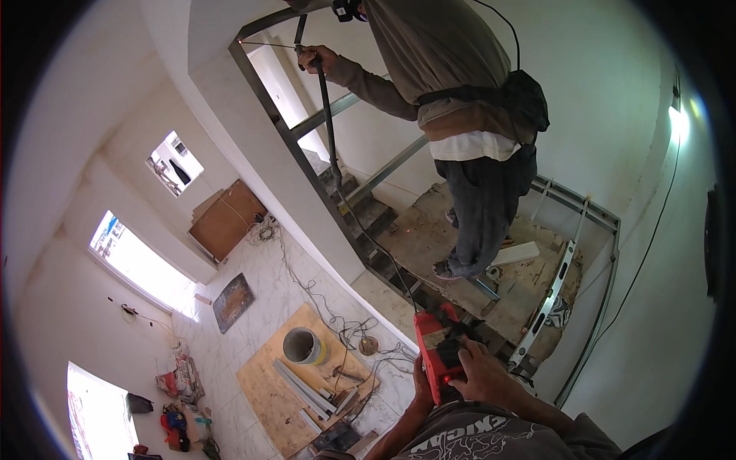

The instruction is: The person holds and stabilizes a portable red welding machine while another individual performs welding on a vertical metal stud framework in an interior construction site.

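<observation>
- So I'm watching from my remote seat, reading the clock off the middle of the head view. The red portable machine [427, 337] is sitting around 5 o'clock, just ahead of the wearer's dark shirt [475, 433].
- The left hand [421, 387] is cupping its left side, and the right hand [479, 376] is wrapping its right side near a small red light. Both are holding the machine, though I'm not seeing every finger.
- Progress, as far as I'm able to judge: roughly midway. Over at 11 o'clock the metal frame [264, 96] is standing with its crossbars [330, 115] in place.
- What's left: at 1 o'clock a co-worker [468, 69] is aiming a thin rod [268, 44] at the frame's upper corner, where an orange spot is glowing, so I'm calling that joint unfinished. Loose metal lengths [303, 387] are lying at 7 o'clock; I'm not sure they're part of it.
- Orientation: the machine's long axis is running nearly 12 to 6. Its far end is pointing at 12, with a thin dark cable [376, 244] leaving there toward 11.
</observation>
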### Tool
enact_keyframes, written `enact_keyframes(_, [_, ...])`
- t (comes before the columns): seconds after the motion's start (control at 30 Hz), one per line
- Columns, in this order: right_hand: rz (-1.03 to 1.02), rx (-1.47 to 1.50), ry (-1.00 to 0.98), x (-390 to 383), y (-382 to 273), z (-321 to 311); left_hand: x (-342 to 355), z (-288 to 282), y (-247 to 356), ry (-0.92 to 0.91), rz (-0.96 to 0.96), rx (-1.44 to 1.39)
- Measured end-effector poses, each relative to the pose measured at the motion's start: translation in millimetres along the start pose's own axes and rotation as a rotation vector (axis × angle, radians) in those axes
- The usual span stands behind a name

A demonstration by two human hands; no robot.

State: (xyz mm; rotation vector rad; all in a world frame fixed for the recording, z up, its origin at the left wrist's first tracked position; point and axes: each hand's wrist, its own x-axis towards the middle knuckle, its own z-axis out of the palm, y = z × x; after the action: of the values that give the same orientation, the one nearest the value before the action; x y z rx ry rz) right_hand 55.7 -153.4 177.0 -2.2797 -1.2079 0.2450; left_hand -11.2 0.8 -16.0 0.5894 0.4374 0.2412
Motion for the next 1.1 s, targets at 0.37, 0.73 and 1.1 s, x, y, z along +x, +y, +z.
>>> enact_keyframes(0.37, [0.006, 0.009, -0.015, 0.7, -0.3, -0.4, 0.1, -2.3, -1.0, -0.07, 0.106, 0.234])
enact_keyframes(0.73, [-0.001, 0.017, 0.008, 0.9, -1.7, -1.3, 2.1, -2.0, 1.4, 0.001, -0.024, -0.004])
enact_keyframes(1.1, [-0.036, -0.01, 0.042, 0.6, 0.1, -0.1, 3.5, -2.9, 1.0, -0.075, -0.001, 0.027])
